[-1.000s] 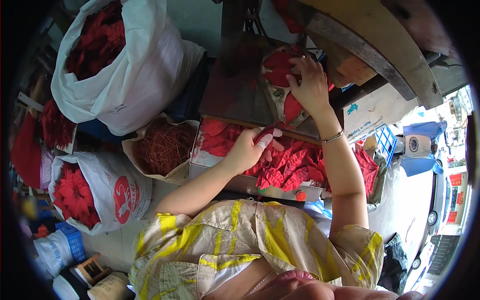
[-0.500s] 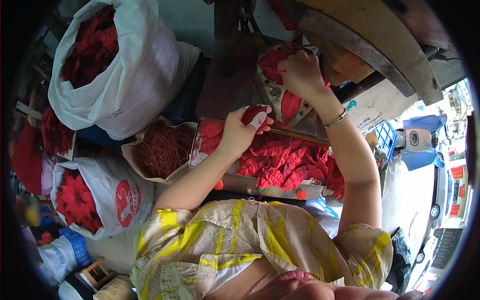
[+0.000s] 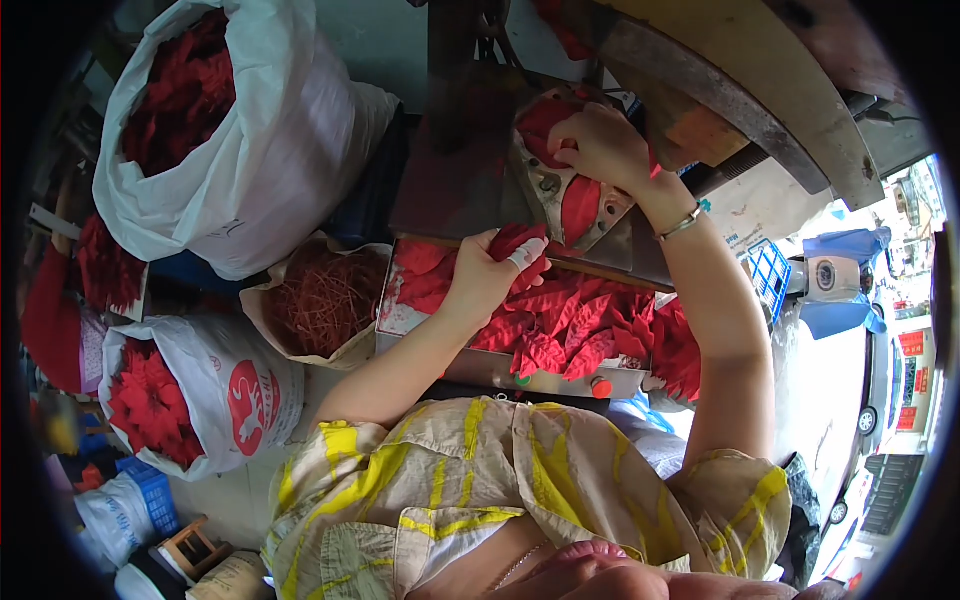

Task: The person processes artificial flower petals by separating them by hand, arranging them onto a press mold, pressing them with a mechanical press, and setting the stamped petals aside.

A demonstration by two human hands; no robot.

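Note:
My left hand [image 3: 485, 275] is closed around a small stack of red fabric petals [image 3: 518, 240]. White tape is wrapped about one of its fingers. It hovers at the front edge of a machine's dark work plate [image 3: 440, 195]. Farther up and right, my right hand [image 3: 605, 145] rests over a metal mould [image 3: 548, 185] with curled fingers. Red petal pieces [image 3: 580, 212] lie in the mould's hollows. The fingertips are partly hidden, so what they pinch, if anything, does not show. Below both hands, a shallow tray [image 3: 400, 318] holds many red leaf-shaped petals [image 3: 560, 325].
Left of the tray stands a bag of thin reddish stems [image 3: 325, 305]. Two white sacks [image 3: 290, 150] with red fabric flowers are farther left. A curved metal machine arm [image 3: 720, 90] overhangs the upper right. Red and green buttons [image 3: 601, 387] face me below the tray.
My right hand has shifted slightly left over the mould and turned, its thumb now showing. My left hand has moved a little down and right with its red petals.

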